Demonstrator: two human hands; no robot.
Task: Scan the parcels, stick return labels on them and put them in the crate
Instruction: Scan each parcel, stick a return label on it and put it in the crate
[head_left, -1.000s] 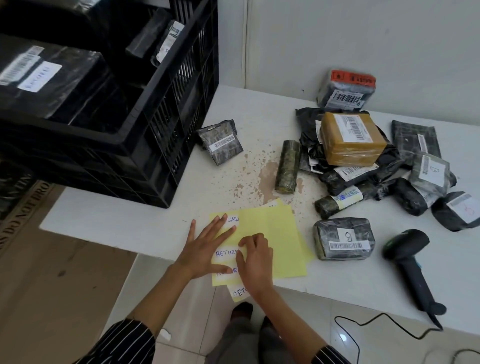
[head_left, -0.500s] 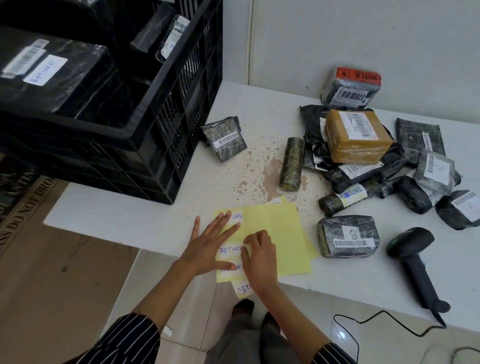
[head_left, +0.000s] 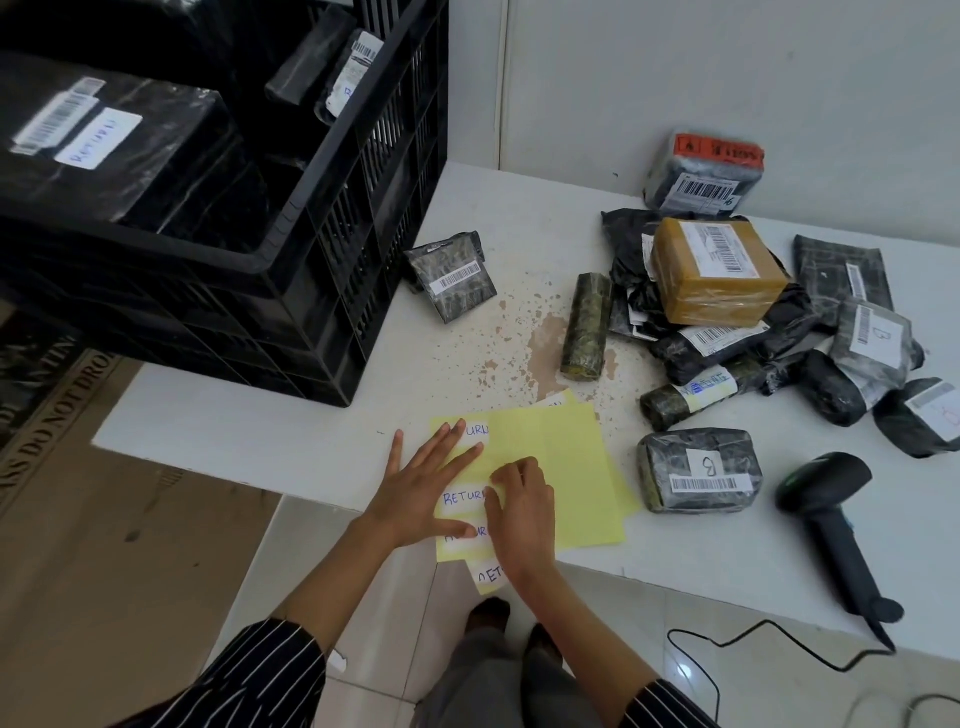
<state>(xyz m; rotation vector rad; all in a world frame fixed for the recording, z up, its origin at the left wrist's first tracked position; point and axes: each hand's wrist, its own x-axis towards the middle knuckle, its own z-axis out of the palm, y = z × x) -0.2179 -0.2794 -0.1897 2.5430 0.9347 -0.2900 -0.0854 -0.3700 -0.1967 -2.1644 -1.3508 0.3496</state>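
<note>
Yellow backing sheets (head_left: 566, 467) with white handwritten RETURN labels (head_left: 462, 499) lie at the table's near edge. My left hand (head_left: 421, 488) presses flat on the sheets with straight, spread fingers. My right hand (head_left: 519, 509) has curled fingers picking at the edge of a RETURN label. A wrapped parcel marked B (head_left: 698, 470) lies just right of the sheets. Several more wrapped parcels (head_left: 727, 338) are piled at the back right, with a tan box (head_left: 717, 270) on top. The black crate (head_left: 291, 228) at left holds labelled parcels.
A black handheld scanner (head_left: 831, 525) lies on the white table (head_left: 260, 421) at right, its cable hanging over the edge. A small parcel (head_left: 452, 275) and a rolled parcel (head_left: 587, 322) lie between crate and pile. Floor and my feet show below.
Both hands stay on the label sheets; my right fingers work slightly at the label's edge. The camera has shifted a little, nothing else has moved.
</note>
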